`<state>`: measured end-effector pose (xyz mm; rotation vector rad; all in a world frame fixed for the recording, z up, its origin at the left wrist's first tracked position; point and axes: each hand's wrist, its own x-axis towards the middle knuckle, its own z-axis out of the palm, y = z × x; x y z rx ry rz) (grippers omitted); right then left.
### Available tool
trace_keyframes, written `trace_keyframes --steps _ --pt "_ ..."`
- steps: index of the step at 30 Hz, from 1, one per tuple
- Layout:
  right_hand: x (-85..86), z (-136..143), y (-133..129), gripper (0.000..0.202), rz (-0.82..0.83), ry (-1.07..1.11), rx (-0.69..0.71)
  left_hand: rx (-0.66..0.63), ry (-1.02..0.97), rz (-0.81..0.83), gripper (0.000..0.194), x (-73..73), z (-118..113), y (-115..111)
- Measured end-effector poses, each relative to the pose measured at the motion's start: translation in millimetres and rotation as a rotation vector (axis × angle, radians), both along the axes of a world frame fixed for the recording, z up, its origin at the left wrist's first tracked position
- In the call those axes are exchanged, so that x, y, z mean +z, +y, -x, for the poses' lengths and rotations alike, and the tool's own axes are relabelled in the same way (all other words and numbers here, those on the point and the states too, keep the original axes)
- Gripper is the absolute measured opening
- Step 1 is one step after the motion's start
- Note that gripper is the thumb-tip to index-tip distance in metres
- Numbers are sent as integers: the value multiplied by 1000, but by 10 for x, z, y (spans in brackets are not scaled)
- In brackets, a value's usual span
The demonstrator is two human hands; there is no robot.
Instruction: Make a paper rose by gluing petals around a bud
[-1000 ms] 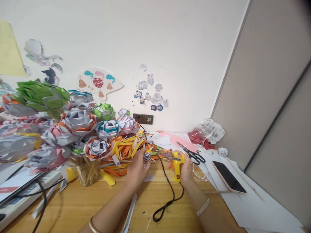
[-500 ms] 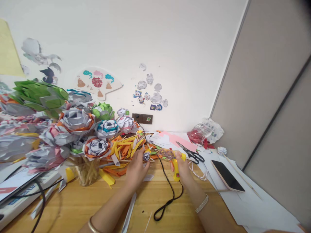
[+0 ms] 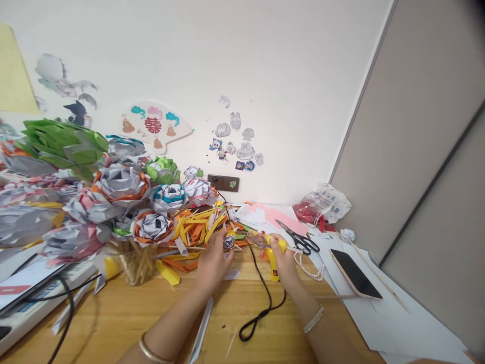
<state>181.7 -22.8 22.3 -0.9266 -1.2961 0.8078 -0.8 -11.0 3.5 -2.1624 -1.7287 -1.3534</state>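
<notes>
A small paper flower (image 3: 229, 241) sits pinched in the left hand (image 3: 212, 263) fingers, above the desk (image 3: 125, 323) — the right hand (image 3: 282, 260) grips a yellow glue gun (image 3: 273, 253), nozzle toward it — scissors (image 3: 299, 237) beside.

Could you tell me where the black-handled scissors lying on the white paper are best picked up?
Grip the black-handled scissors at the loop handles, coming from the right: the loops face the dark phone, while the blades point away toward the wall.
</notes>
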Motion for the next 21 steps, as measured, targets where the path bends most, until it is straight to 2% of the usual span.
trace_keyframes --steps 4,9,13,16,21 --pt "-30 11 0 26 -63 -101 -50 -1 8 -4 46 -7 -2 3" --pt "-90 3 34 29 -227 -342 -229 3 42 44 57 6 -10 -7" --pt "-119 19 39 31 -281 -487 -241 -13 63 81 56 6 -8 -9" --pt "-143 29 54 34 -277 -460 -219 -28 54 71 48 3 -4 -4" --pt "-145 29 77 29 -200 -242 -136 -37 30 76 40 24 -11 -13"
